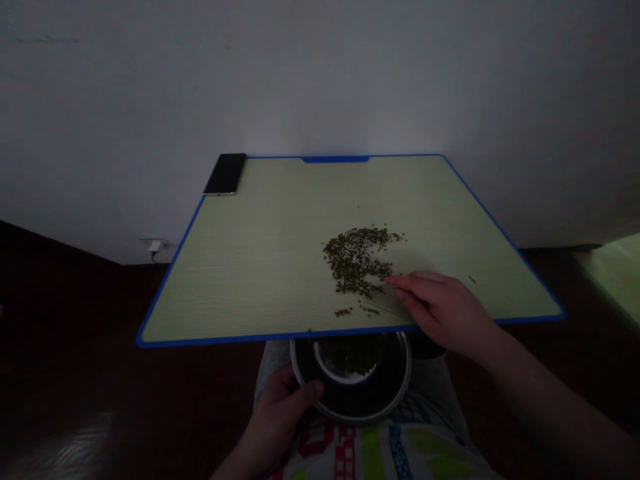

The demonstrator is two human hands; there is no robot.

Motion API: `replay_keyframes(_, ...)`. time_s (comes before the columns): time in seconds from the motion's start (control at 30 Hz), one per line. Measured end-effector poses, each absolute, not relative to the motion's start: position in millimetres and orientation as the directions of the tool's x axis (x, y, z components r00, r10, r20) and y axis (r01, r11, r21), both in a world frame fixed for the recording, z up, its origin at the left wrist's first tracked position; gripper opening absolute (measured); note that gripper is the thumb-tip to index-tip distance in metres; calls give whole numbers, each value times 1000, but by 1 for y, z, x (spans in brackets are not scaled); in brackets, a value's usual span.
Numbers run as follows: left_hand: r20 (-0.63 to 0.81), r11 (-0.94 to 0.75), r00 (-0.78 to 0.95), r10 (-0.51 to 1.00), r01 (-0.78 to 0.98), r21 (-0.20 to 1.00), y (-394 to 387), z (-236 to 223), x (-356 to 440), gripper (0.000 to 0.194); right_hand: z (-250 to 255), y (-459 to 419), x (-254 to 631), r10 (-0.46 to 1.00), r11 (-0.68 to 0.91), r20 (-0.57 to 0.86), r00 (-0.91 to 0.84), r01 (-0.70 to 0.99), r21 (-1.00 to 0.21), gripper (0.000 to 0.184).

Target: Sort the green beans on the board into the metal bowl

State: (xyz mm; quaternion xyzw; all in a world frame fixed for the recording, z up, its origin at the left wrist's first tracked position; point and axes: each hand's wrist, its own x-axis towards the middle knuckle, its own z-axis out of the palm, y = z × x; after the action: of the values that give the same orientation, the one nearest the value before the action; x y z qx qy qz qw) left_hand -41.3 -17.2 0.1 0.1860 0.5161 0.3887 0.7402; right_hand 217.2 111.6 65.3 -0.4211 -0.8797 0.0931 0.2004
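Note:
My left hand [284,407] grips the left rim of a round metal bowl [407,373] on my lap, thumb over the edge. Small dark-green grains lie in the bowl's bottom; the table edge covers its far side. More small greenish-brown grains [353,260], like dried beans, are spread in a loose patch on the pale folding table [250,267]. At the right edge of this patch is my right hand [445,307], thumb and index fingertips close together by the grains. Whatever may be between those fingertips is too small to make out.
A dark phone [226,175] lies at the table's far left corner. The tabletop has a blue rim and stands near a pale wall [320,80]. A plug [156,247] sits in the wall at left. Part of another dark container [425,348] shows beside the bowl.

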Motion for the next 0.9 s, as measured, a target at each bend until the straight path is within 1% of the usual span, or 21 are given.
replay_keyframes(0.3,-608,622,167,776,-364,693,-15,1,-42,31,68,109,198,804,595,264,-533,728,-341,30)
replay_keyframes(0.5,-622,622,144,770,-387,681,-17,1,-44,28,64,106,182,817,577,245,-523,740,-345,31)
replay_keyframes(0.73,-624,611,138,769,-448,653,-18,4,-47,28,63,110,168,812,580,205,-546,717,-387,30)
replay_keyframes(0.9,-613,602,142,777,-450,659,-17,3,-49,31,64,109,160,807,581,177,-564,703,-410,32)
